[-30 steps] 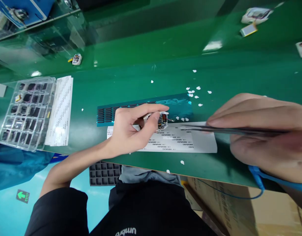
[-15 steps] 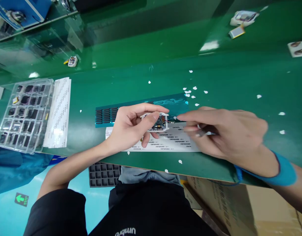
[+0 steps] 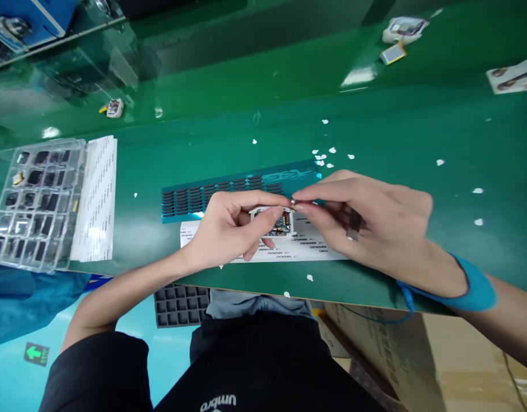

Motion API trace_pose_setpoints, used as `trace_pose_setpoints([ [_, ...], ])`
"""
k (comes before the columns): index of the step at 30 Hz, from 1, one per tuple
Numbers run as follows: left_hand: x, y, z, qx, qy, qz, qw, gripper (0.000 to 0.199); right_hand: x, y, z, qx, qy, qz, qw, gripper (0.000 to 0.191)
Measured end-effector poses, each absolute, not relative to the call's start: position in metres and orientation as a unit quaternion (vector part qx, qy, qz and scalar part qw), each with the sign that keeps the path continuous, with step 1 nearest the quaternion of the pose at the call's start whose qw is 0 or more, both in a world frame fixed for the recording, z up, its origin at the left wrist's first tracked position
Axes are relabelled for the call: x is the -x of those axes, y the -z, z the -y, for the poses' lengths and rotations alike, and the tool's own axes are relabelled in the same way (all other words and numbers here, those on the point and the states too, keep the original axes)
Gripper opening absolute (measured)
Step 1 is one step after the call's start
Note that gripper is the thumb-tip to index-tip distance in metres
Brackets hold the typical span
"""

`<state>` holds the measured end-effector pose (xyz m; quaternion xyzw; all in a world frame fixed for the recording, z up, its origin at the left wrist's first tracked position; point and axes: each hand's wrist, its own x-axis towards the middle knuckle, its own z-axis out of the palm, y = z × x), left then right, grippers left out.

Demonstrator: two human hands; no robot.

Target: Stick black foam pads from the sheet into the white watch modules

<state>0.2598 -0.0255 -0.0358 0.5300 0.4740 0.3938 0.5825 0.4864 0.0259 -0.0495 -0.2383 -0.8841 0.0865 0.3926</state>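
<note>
My left hand (image 3: pixel 233 226) grips a white plastic device housing (image 3: pixel 284 232) with an exposed circuit board, the thumb lying across its top. At the housing's upper right corner, my right hand (image 3: pixel 366 223) pinches a tiny round metal part (image 3: pixel 293 202) between thumb and index finger. A slim dark tool with a metallic end (image 3: pixel 354 225) is tucked in the right palm; its kind is hidden by the fingers. Beneath the hands lie a white printed sheet (image 3: pixel 319 246) and a blue-green film (image 3: pixel 246 176) carrying rows of black strips (image 3: pixel 188 200).
Small white round stickers (image 3: pixel 332 150) are scattered on the green table (image 3: pixel 203 143). To the left are a clear compartment box (image 3: pixel 40 200) of dark parts and printed sheets (image 3: pixel 95 200). Other white housings (image 3: pixel 404 28) lie farther back. A blue wrist strap (image 3: pixel 473 286) trails a cord.
My right hand has moved left to the housing and its thumb and index finger have closed on the tiny metal part. The left hand keeps its hold. The view has shifted slightly.
</note>
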Motion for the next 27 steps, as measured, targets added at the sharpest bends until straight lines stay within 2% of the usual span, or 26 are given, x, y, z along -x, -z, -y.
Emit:
trace_pose_setpoints([
  [6, -0.261, 0.03, 0.027, -0.502, -0.38, -0.474, 0.615, 0.017, -0.487, 0.054, -0.032, 0.224, -0.034, 0.895, 0.384, 0.022],
  [12, -0.26, 0.031, 0.027, -0.493, -0.389, -0.472, 0.619, 0.018, -0.491, 0.05, -0.03, 0.22, -0.066, 0.887, 0.401, 0.019],
  [16, -0.259, 0.038, 0.028, -0.501, -0.397, -0.46, 0.616, 0.018, -0.492, 0.043, -0.028, 0.215, -0.051, 0.9, 0.376, 0.016],
  [22, -0.257, 0.039, 0.03, -0.51, -0.395, -0.461, 0.609, 0.018, -0.491, 0.044, -0.032, 0.191, -0.041, 0.898, 0.395, 0.014],
  [27, -0.259, 0.035, 0.032, -0.53, -0.398, -0.472, 0.581, 0.019, -0.493, 0.043, -0.036, 0.197, -0.058, 0.902, 0.379, 0.011],
])
